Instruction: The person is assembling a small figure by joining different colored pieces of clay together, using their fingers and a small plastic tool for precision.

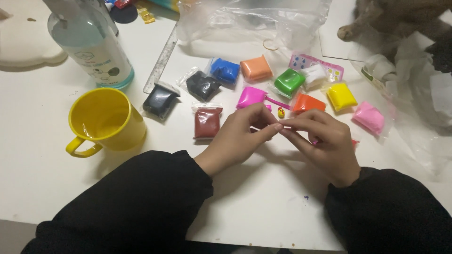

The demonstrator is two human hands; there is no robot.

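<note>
mug: yellow mug stands at the left of the white bench, handle toward the person.
bottle: clear bottle stands behind the mug, a steel ruler just to its right.
clay packs: small bags lie in a loose arc, black, dark navy, brown, blue, orange, magenta, green, white, red-orange, yellow, pink.
figure: tiny yellow figure sits just beyond the fingertips.
left hand: fingers pinched together, tips touching the right hand's.
right hand: fingers closed in a pinch; what the grip holds is too small to tell.
bag: clear plastic bag lies at the back.
</note>
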